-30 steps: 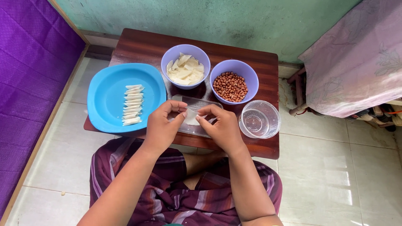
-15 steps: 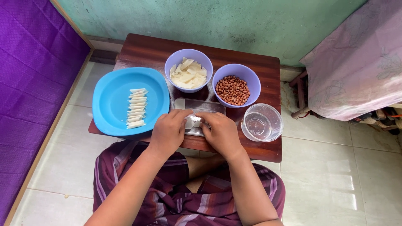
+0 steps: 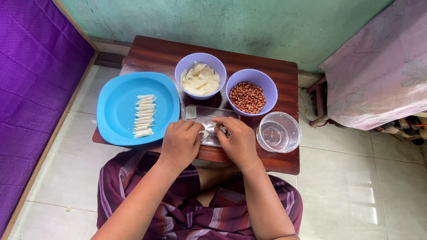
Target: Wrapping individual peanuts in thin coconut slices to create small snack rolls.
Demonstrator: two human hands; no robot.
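**Both hands pinching a wrapper on the tray**

Your left hand and right hand are closing fingertips on a pale wrapper, lying on the clear tray. Beyond: blue plate bearing rolls, wrapper bowl, peanut bowl, clear cup right.

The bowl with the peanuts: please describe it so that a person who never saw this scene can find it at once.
Look at the small dark wooden table before the green wall. Two lilac bowls stand side by side at its far edge; the bowl of peanuts is the right one, just above the empty clear plastic cup. It alone holds small reddish-brown nuts, while its twin, the bowl of wrappers, holds pale white pieces.
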